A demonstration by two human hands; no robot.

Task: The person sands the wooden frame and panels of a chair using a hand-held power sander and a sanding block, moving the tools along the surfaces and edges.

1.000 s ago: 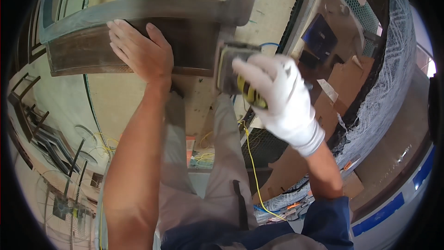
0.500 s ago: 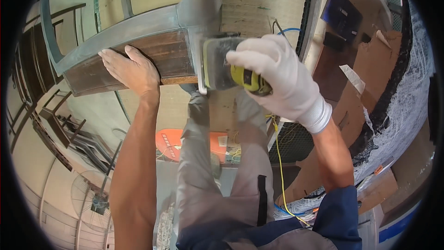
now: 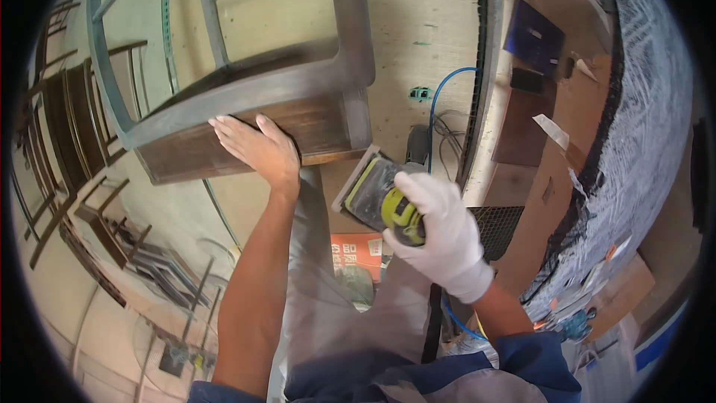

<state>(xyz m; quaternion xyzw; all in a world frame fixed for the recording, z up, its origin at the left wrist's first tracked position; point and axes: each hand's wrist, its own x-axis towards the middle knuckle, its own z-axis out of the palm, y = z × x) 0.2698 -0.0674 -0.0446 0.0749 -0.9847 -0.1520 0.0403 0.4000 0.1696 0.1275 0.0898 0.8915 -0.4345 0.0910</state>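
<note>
Down at the right hand (image 3: 440,235), gloved in white, the grip is closed around the yellow-green body of a palm sander (image 3: 380,195). The sander's long axis runs on a slant, from the grip up and to the left, and its flat grey pad faces that same way, toward the lower right corner of the wooden chair frame (image 3: 246,116). Whether the pad's tip touches that corner I cannot tell; it is at least just beside it.

Left of that grip, the bare left hand (image 3: 257,148) lies flat on the dark brown front rail of the chair frame, fingers stretched out up and to the left along the rail, pressing rather than clasping. The rail's long axis runs from lower left to upper right, and the greyer sanded legs rise away beyond it.

Beyond the sander grip, a blue cable (image 3: 440,97) loops over the pale floor (image 3: 418,22). Below the grip lies an orange box (image 3: 354,250). Far to the left, more dark chair frames (image 3: 71,127) stand in a row.
</note>
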